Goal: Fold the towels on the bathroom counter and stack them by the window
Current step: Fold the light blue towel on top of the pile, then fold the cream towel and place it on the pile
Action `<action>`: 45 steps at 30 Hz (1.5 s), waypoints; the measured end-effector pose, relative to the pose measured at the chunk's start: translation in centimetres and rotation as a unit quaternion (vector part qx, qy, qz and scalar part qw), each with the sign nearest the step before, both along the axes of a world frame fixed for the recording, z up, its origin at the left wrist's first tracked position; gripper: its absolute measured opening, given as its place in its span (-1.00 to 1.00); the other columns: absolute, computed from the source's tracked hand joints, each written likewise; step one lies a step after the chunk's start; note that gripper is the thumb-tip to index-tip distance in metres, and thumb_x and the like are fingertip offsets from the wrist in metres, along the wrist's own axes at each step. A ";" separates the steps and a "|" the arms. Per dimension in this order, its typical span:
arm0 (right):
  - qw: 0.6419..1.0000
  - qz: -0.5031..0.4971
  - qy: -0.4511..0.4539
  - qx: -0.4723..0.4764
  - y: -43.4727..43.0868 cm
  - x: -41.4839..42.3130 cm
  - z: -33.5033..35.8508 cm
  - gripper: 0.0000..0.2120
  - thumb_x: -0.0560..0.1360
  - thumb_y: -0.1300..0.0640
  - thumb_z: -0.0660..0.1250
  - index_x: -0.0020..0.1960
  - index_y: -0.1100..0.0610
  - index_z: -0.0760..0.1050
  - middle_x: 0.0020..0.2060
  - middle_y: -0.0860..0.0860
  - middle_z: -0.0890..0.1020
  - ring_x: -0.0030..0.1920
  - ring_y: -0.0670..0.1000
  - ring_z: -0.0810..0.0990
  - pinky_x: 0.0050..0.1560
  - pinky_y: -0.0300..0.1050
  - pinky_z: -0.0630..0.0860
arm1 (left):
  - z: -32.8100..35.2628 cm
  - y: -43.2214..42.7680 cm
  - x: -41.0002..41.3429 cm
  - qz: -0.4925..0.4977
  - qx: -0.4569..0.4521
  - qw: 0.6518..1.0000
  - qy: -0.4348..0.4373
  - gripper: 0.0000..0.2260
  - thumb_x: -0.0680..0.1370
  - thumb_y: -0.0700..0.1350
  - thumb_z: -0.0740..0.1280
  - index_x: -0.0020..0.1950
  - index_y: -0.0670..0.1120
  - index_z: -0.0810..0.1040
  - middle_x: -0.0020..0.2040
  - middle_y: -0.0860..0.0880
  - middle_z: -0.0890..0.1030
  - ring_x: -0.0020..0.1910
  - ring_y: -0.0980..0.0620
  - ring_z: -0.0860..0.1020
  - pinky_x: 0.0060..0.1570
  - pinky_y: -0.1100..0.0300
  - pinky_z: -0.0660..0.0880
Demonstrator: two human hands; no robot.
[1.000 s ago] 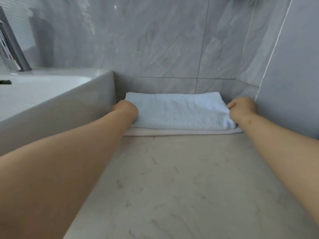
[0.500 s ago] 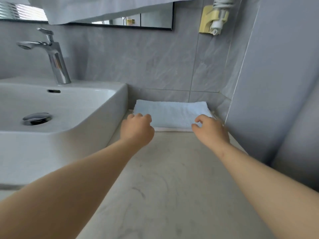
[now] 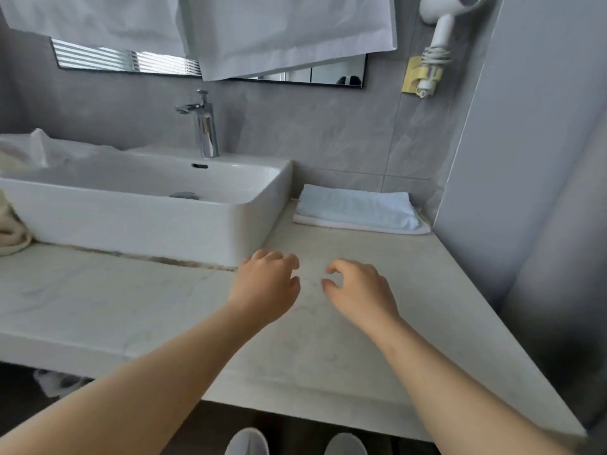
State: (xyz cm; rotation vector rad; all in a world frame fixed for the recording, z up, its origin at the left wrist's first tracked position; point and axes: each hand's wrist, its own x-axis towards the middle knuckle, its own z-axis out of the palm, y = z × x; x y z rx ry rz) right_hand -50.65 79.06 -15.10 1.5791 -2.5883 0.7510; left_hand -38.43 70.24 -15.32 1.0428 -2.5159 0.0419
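Two folded towels are seen stacked in the back right corner of the pale marbled stone counter (image 3: 328,356). A light blue terry towel (image 3: 356,206) is laid flat on a white terry towel (image 3: 361,227), whose edge is left showing along the front and right. The stack is set near the grey tiled wall, just beside the white rectangular ceramic basin (image 3: 138,218), probably so the counter in front is kept free for folding. No window is seen directly. Slatted blinds are only reflected in the uncovered strip of mirror (image 3: 131,62), so whether this corner is the window spot cannot be told.

The left hand (image 3: 266,287) and right hand (image 3: 358,290) are held low over the counter, near each other and well apart from the stack. Both are empty, with fingers loosely curled and nothing pinched. Contact with the counter surface cannot be told.

A cream bunched towel (image 3: 11,234) is seen at the far left edge, beside the basin's left end. It looks unfolded and is partly cut off by the frame. It is judged to be the next item, so the task is judged partly done: two towels stacked, at least one left. A reach to the left past the basin is called for next. The stack could be nudged askew when a third towel is added.
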 end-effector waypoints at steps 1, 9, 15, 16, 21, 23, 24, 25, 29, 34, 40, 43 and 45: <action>1.000 0.006 -0.002 0.000 0.6 1.1 -0.2 -0.71 0.55 0.00 0.19 0.25 0.01 0.45 0.22 -0.02 0.53 0.26 0.08 0.40 0.14 -0.10 0.32 | -0.2 0.7 1.3 0.003 -0.003 1.000 0.005 -0.70 0.58 0.01 0.16 0.31 0.05 0.43 0.19 0.05 0.54 0.23 -0.02 0.41 0.12 0.17 0.32; 0.999 0.047 0.006 0.006 5.4 9.5 -1.8 -0.69 0.57 -0.01 0.18 0.27 0.03 0.44 0.22 -0.01 0.54 0.25 0.07 0.43 0.15 -0.06 0.37 | -1.4 5.7 11.0 0.045 -0.041 0.998 0.003 -0.69 0.60 0.00 0.13 0.33 0.04 0.42 0.17 0.04 0.56 0.18 -0.02 0.47 0.10 0.15 0.37; 0.996 0.086 -0.010 -0.015 6.1 14.6 -2.1 -0.69 0.57 0.00 0.18 0.28 0.03 0.45 0.24 -0.01 0.52 0.28 0.05 0.39 0.19 -0.05 0.35 | -2.6 7.2 16.7 0.054 -0.045 0.997 0.022 -0.68 0.60 0.00 0.14 0.34 0.02 0.41 0.18 0.03 0.56 0.18 -0.01 0.46 0.09 0.17 0.35; 0.995 0.094 -0.014 -0.019 5.7 15.3 -2.0 -0.69 0.57 0.00 0.18 0.28 0.02 0.45 0.24 -0.01 0.52 0.29 0.05 0.39 0.20 -0.06 0.36 | -2.6 6.9 17.4 0.060 -0.045 0.997 0.028 -0.68 0.60 0.01 0.14 0.34 0.02 0.41 0.19 0.03 0.55 0.19 -0.01 0.45 0.09 0.17 0.35; 0.989 0.149 -0.011 -0.017 2.2 18.5 -1.2 -0.69 0.59 0.01 0.17 0.30 0.02 0.43 0.26 -0.03 0.51 0.30 0.02 0.37 0.23 -0.07 0.35 | -2.6 4.7 20.0 0.090 -0.048 0.994 0.036 -0.69 0.61 0.02 0.13 0.34 0.03 0.41 0.20 0.05 0.55 0.19 0.01 0.45 0.10 0.20 0.33; 0.985 0.173 -0.008 -0.021 0.3 19.8 -0.8 -0.69 0.59 0.00 0.18 0.30 0.01 0.43 0.26 -0.04 0.50 0.30 0.01 0.38 0.24 -0.08 0.35 | -2.5 3.5 21.2 0.103 -0.050 0.993 0.031 -0.69 0.61 0.03 0.13 0.34 0.03 0.41 0.20 0.05 0.54 0.19 0.02 0.45 0.11 0.20 0.34; 0.983 0.184 -0.009 -0.022 -0.8 20.4 -0.8 -0.69 0.59 0.00 0.18 0.30 0.01 0.43 0.27 -0.05 0.50 0.30 0.01 0.39 0.24 -0.08 0.36 | -2.6 2.7 21.7 0.111 -0.052 0.992 0.030 -0.68 0.61 0.04 0.13 0.34 0.04 0.41 0.21 0.05 0.54 0.20 0.02 0.45 0.12 0.20 0.33; 0.980 0.198 -0.010 -0.022 -2.5 21.0 -0.8 -0.69 0.58 0.00 0.18 0.30 0.01 0.43 0.27 -0.05 0.50 0.30 0.01 0.39 0.25 -0.08 0.36 | -2.5 1.5 22.5 0.122 -0.054 0.991 0.029 -0.68 0.61 0.04 0.12 0.34 0.04 0.41 0.21 0.06 0.54 0.20 0.03 0.44 0.13 0.20 0.33; 0.969 0.245 -0.011 -0.001 -7.8 22.6 -0.5 -0.68 0.57 -0.01 0.18 0.30 0.00 0.43 0.26 -0.05 0.51 0.30 0.01 0.38 0.26 -0.07 0.36 | -1.9 -2.5 24.5 0.147 -0.050 0.988 0.021 -0.69 0.61 0.05 0.13 0.34 0.05 0.41 0.20 0.06 0.54 0.23 0.02 0.43 0.16 0.19 0.31; 0.949 0.315 0.006 0.025 -16.8 25.5 0.4 -0.68 0.57 0.00 0.18 0.29 0.00 0.44 0.24 -0.05 0.52 0.30 0.01 0.38 0.24 -0.09 0.35 | -1.6 -9.6 27.9 0.196 -0.043 0.980 0.013 -0.73 0.57 -0.02 0.23 0.23 -0.04 0.53 0.07 -0.03 0.62 0.12 -0.08 0.51 0.06 0.10 0.38; 0.929 0.363 -0.023 0.059 -24.7 28.6 1.1 -0.68 0.57 -0.02 0.17 0.28 0.01 0.45 0.23 -0.03 0.54 0.27 0.03 0.42 0.17 -0.11 0.37 | 0.3 -16.9 30.6 0.250 -0.020 0.968 -0.005 -0.80 0.51 -0.06 0.32 0.09 -0.06 0.59 -0.07 -0.03 0.65 0.01 -0.11 0.57 -0.01 0.09 0.42; 0.922 0.380 -0.031 0.072 -27.3 30.3 2.1 -0.70 0.56 0.01 0.18 0.26 0.01 0.46 0.21 -0.04 0.55 0.24 0.02 0.45 0.06 -0.15 0.36 | 1.4 -19.4 31.6 0.269 -0.019 0.963 -0.009 -0.89 0.37 -0.11 0.46 -0.13 -0.06 0.64 -0.26 -0.01 0.65 -0.21 -0.11 0.61 -0.26 0.10 0.47; 0.919 0.384 -0.042 0.079 -28.8 31.4 3.0 -0.70 0.56 0.02 0.18 0.26 0.02 0.46 0.20 -0.04 0.55 0.23 0.02 0.46 0.05 -0.15 0.37 | 2.6 -20.4 32.6 0.276 -0.003 0.961 -0.007 -0.89 0.39 -0.10 0.44 -0.11 -0.06 0.64 -0.23 -0.02 0.65 -0.18 -0.12 0.61 -0.23 0.07 0.48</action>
